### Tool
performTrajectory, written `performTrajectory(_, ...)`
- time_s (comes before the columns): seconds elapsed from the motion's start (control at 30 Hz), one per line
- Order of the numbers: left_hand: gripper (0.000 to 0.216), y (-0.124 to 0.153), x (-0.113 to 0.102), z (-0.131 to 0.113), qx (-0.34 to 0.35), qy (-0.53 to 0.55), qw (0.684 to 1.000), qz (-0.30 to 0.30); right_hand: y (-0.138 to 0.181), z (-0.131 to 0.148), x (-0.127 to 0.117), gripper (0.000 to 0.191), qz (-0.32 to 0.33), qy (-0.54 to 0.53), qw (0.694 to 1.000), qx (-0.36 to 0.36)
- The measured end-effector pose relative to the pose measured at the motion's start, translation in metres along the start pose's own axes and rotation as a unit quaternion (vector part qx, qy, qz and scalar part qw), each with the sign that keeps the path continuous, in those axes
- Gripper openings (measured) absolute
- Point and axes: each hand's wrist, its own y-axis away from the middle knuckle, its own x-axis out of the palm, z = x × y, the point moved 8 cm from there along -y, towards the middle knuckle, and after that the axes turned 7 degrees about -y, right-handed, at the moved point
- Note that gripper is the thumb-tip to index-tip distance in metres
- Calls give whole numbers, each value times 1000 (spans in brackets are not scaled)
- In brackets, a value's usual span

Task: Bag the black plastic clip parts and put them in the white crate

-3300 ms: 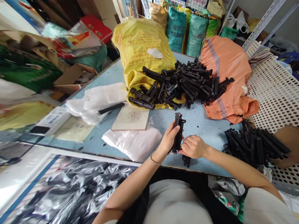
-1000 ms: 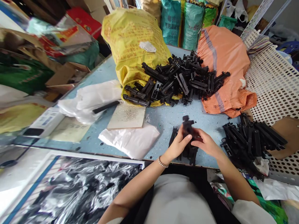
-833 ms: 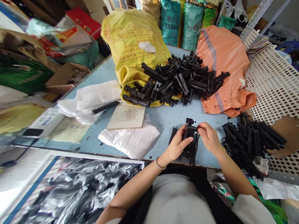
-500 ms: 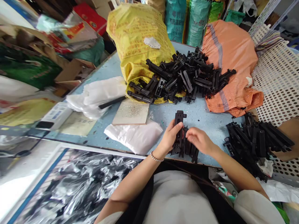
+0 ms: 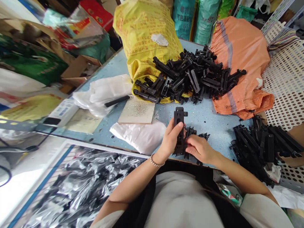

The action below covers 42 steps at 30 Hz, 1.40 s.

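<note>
My left hand (image 5: 169,140) is closed round a long black plastic part (image 5: 179,118), held upright above the near edge of the blue table (image 5: 209,123). My right hand (image 5: 199,149) is closed on the lower end of the same part. Under both hands lie a few more black parts (image 5: 202,136) side by side. A big heap of black parts (image 5: 190,77) lies further back. Another pile of them (image 5: 260,144) sits to the right.
A yellow sack (image 5: 147,41) and an orange sack (image 5: 237,63) flank the heap. White plastic bags (image 5: 139,136) and a beige card (image 5: 137,112) lie to the left. A white perforated panel (image 5: 285,82) stands at right, where another person's arm (image 5: 293,158) reaches in.
The upright part has been lifted a little higher in my left hand. My right hand has slid down to its lower end. The view has shifted slightly.
</note>
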Motion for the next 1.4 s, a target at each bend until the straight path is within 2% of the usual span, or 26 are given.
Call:
performTrajectory(0.03, 49, -3, 2, 2, -28, 18, 999, 11, -1, 10, -8, 40, -32, 98, 993, -64)
performTrajectory(0.07, 50, -5, 4, 6, -61, 35, 997, 22, 1, 22, -14, 38, -62, 189, 971, -130)
performTrajectory(0.13, 53, -7, 10, 18, -133, 60, 988, 45, 6, 41, -15, 34, -91, 311, 914, -245)
performTrajectory(0.2, 57, -5, 13, 32, -199, 70, 975, 65, 10, 54, -13, 29, -98, 356, 871, -323)
performTrajectory(0.23, 59, -4, 11, 37, -216, 71, 972, 63, 10, 57, -12, 26, -97, 356, 863, -345)
performTrajectory(0.3, 61, -9, -5, 44, -195, 52, 979, 23, 1, 53, -12, 26, -73, 321, 873, -360)
performTrajectory(0.33, 63, -13, -18, 46, -162, 31, 986, -8, -9, 45, -15, 29, -59, 293, 890, -344)
performTrajectory(0.4, 58, -21, -46, 52, -84, -49, 992, -76, -43, 11, -34, 38, -71, 221, 943, -239)
performTrajectory(0.43, 51, -24, -57, 57, -54, -110, 987, -99, -63, -15, -49, 42, -104, 186, 964, -159)
performTrajectory(0.47, 43, -26, -65, 65, -35, -168, 978, -116, -82, -48, -71, 45, -171, 148, 973, -51)
performTrajectory(0.53, 32, -30, -71, 84, 2, -275, 953, -130, -114, -96, -105, 54, -265, 138, 954, 32)
performTrajectory(0.63, 38, -28, -60, 102, 108, -403, 899, -131, -155, -153, -143, 63, -342, 132, 923, 120)
performTrajectory(0.7, 44, -26, -51, 105, 173, -468, 857, -128, -173, -176, -159, 63, -367, 128, 906, 168)
performTrajectory(0.77, 47, -26, -50, 105, 190, -469, 855, -113, -179, -184, -165, 56, -377, 124, 896, 199)
performTrajectory(0.87, 49, -34, -51, 86, 183, -383, 902, -83, -166, -170, -146, 51, -377, 118, 896, 203)
performTrajectory(1.0, 74, -52, -34, 38, 180, -160, 969, -51, -107, -113, -78, 55, -347, 125, 918, 147)
performTrajectory(1.03, 73, -56, -30, 27, 172, -107, 978, -55, -89, -95, -61, 53, -329, 130, 927, 122)
performTrajectory(1.1, 57, -59, -23, 13, 131, -37, 989, -59, -62, -52, -35, 46, -261, 170, 950, 7)
performTrajectory(1.13, 48, -58, -18, 11, 100, -16, 994, -50, -51, -37, -31, 41, -240, 176, 954, -33)
performTrajectory(1.17, 43, -54, -12, 11, 66, 1, 997, -28, -41, -25, -37, 38, -247, 176, 951, -59)
performTrajectory(1.23, 43, -41, 1, 15, 1, 37, 999, 35, -32, -9, -59, 38, -282, 215, 929, -108)
performTrajectory(1.3, 46, -25, 15, 21, -59, 68, 991, 95, -34, 3, -78, 36, -302, 304, 885, -182)
performTrajectory(1.4, 52, -4, 34, 31, -139, 109, 971, 159, -44, 14, -86, 26, -295, 383, 815, -318)
